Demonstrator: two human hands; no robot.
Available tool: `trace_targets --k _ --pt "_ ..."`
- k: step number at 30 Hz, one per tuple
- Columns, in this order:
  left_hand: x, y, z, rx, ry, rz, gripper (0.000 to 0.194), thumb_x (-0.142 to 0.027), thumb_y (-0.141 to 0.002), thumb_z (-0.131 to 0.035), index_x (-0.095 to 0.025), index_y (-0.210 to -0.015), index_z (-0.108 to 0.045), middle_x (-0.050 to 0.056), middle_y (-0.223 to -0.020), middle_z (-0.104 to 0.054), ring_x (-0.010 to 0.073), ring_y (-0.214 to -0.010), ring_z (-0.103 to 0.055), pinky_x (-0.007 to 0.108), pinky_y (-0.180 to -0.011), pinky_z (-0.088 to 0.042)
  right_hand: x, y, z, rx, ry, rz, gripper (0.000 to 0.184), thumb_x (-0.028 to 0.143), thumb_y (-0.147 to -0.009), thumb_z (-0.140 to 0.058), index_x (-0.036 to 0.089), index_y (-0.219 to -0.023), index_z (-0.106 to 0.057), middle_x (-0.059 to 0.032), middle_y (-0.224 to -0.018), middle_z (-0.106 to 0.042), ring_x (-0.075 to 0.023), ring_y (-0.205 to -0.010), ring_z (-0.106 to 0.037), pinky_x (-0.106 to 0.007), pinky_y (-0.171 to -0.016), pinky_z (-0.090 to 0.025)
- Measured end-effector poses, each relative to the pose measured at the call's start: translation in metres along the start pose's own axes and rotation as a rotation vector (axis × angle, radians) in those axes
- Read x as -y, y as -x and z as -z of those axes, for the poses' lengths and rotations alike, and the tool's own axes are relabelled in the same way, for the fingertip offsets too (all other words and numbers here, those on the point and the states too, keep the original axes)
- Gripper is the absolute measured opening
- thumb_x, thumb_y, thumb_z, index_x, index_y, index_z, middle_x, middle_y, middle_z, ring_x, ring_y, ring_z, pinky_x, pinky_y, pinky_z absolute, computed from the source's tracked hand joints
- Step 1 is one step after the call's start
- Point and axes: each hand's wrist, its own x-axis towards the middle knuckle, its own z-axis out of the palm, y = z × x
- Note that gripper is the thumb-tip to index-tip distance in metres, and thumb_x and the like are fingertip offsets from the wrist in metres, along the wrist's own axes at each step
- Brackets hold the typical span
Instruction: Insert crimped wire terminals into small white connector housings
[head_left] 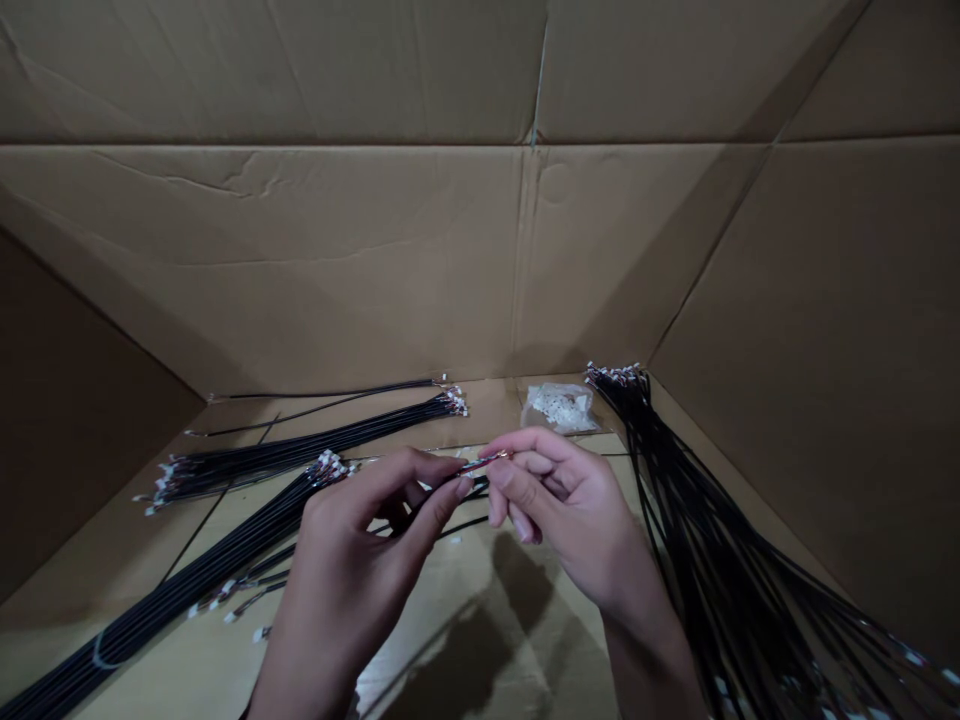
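Brown cardboard walls [360, 230] rise before me. Just below centre frame, the bare left hand [364, 550] pinches a slim black cable with fine coloured wires [477, 465] between thumb and forefinger, while the bare right hand [577, 510] pinches the coppery wire tips [505, 455]; long black cables with white connectors [694, 520] fan out at lower right

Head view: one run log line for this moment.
left hand: pinching thin wires; right hand: at wire tips, grip unclear; left: banded black cable bundle; right: loose black cable bundle; back: clear bag of white pieces
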Motion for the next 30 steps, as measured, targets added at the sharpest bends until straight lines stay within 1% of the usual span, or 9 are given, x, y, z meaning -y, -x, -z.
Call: trace_targets --k 4,7,9,13,16,20,23,26,30 --pt "0.003 -0.004 -0.002 -0.041 -0.033 -0.051 0.01 -0.033 -0.09 -0.073 -0.027 -0.085 -0.079 -0.001 -0.083 -0.081 0.0158 -0.07 -0.073 0.024 -0.063 -0.053 0.0 0.001 -0.002 -0.038 0.019 0.015 0.015 0.034 -0.093 -0.071 0.02 -0.089 -0.068 0.0031 -0.063 -0.065 -0.0094 -0.052 -0.051 -0.022 -0.049 -0.041" --pt "0.002 -0.006 -0.003 -0.088 -0.03 -0.083 0.009 -0.033 -0.088 -0.074 -0.028 -0.082 -0.079 -0.001 -0.081 -0.081 0.0172 -0.071 -0.074 0.025 -0.062 -0.054 -0.001 0.0 -0.002 -0.033 0.015 0.007 0.013 0.032 -0.092 -0.071 0.019 -0.092 -0.069 0.0032 -0.062 -0.065 -0.0092 -0.052 -0.051 -0.022 -0.051 -0.04" --pt "0.0 -0.005 -0.004 -0.116 -0.034 -0.096 0.009 -0.032 -0.087 -0.075 -0.028 -0.08 -0.079 -0.002 -0.078 -0.081 0.0163 -0.068 -0.072 0.024 -0.06 -0.053 -0.003 -0.002 -0.002 -0.031 -0.021 0.001 0.015 0.033 -0.092 -0.072 0.018 -0.095 -0.07 0.0036 -0.061 -0.065 -0.0088 -0.052 -0.049 -0.022 -0.051 -0.04" --pt "-0.005 -0.003 -0.004 -0.147 -0.002 -0.084 0.007 -0.029 -0.086 -0.077 -0.03 -0.08 -0.08 -0.003 -0.076 -0.08 0.0139 -0.066 -0.071 0.021 -0.06 -0.053 -0.01 -0.007 -0.004 -0.013 -0.141 -0.027 0.022 0.038 -0.091 -0.075 0.017 -0.092 -0.07 0.0041 -0.06 -0.064 -0.0073 -0.048 -0.042 -0.022 -0.05 -0.035" --pt "-0.007 -0.004 -0.005 -0.15 0.049 -0.034 0.006 -0.029 -0.083 -0.078 -0.028 -0.078 -0.08 -0.003 -0.075 -0.08 0.014 -0.065 -0.07 0.021 -0.059 -0.053 -0.013 -0.008 -0.008 -0.03 -0.171 0.011 0.025 0.042 -0.091 -0.076 0.019 -0.083 -0.068 0.0036 -0.06 -0.064 -0.0075 -0.048 -0.04 -0.022 -0.049 -0.034" --pt "-0.007 -0.009 -0.007 -0.137 0.141 0.042 0.005 -0.03 -0.081 -0.079 -0.025 -0.08 -0.08 -0.001 -0.073 -0.078 0.0131 -0.06 -0.067 0.019 -0.052 -0.052 -0.012 -0.006 -0.015 -0.155 -0.064 0.11 0.028 0.043 -0.09 -0.076 0.021 -0.076 -0.066 0.0025 -0.06 -0.066 -0.0095 -0.048 -0.046 -0.024 -0.049 -0.04" --pt "-0.006 -0.011 -0.01 -0.141 0.199 0.065 0.004 -0.029 -0.08 -0.08 -0.025 -0.081 -0.08 -0.003 -0.066 -0.073 0.0106 -0.055 -0.062 0.015 -0.046 -0.048 -0.011 -0.004 -0.018 -0.226 0.009 0.173 0.024 0.038 -0.091 -0.075 0.022 -0.075 -0.067 0.002 -0.061 -0.067 -0.0111 -0.05 -0.053 -0.026 -0.053 -0.047" --pt "-0.005 -0.011 -0.011 -0.137 0.235 0.065 0.005 -0.029 -0.08 -0.082 -0.025 -0.083 -0.079 -0.004 -0.062 -0.07 0.008 -0.05 -0.058 0.012 -0.043 -0.045 -0.012 -0.002 -0.019 -0.242 0.059 0.21 0.022 0.034 -0.092 -0.073 0.022 -0.075 -0.067 0.0016 -0.062 -0.068 -0.0126 -0.053 -0.058 -0.029 -0.059 -0.052" --pt "-0.005 -0.011 -0.009 -0.14 0.26 0.09 0.006 -0.029 -0.08 -0.081 -0.026 -0.085 -0.079 -0.005 -0.061 -0.069 0.0068 -0.047 -0.056 0.011 -0.042 -0.045 -0.013 -0.002 -0.018 -0.248 0.091 0.208 0.022 0.032 -0.093 -0.072 0.022 -0.074 -0.066 0.0012 -0.062 -0.069 -0.0112 -0.051 -0.056 -0.027 -0.056 -0.05"
